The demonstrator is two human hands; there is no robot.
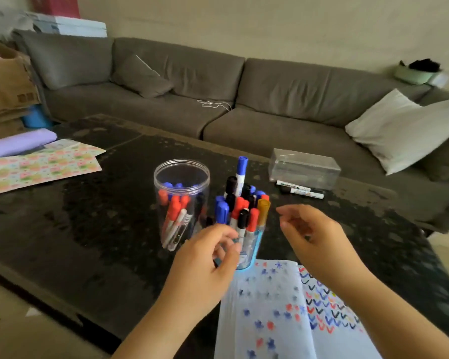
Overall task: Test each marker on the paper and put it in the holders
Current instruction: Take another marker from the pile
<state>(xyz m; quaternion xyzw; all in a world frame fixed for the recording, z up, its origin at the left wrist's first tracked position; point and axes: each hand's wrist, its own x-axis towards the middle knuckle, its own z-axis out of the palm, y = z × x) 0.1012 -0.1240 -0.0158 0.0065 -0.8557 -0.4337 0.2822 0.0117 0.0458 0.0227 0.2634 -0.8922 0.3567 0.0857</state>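
A clear round jar point(182, 174) on the dark table holds several red, blue and white markers. Right of it a blue-rimmed cup point(252, 251) is packed with capped markers; one blue marker point(241, 172) stands taller than the rest. My left hand point(210, 257) curls around the cup's near side, fingers on its wall. My right hand point(311, 234) hovers just right of the cup with loosely bent fingers and holds nothing. White paper point(283, 312) covered with coloured stars and ticks lies in front of the cup. Two markers point(300, 190) lie near a clear box.
A clear rectangular box point(305, 168) stands at the table's far right. Patterned paper sheets point(42, 167) and a purple roll point(18, 143) lie at the left. A grey sofa point(218, 99) with a white cushion point(405, 130) runs behind the table point(88, 216).
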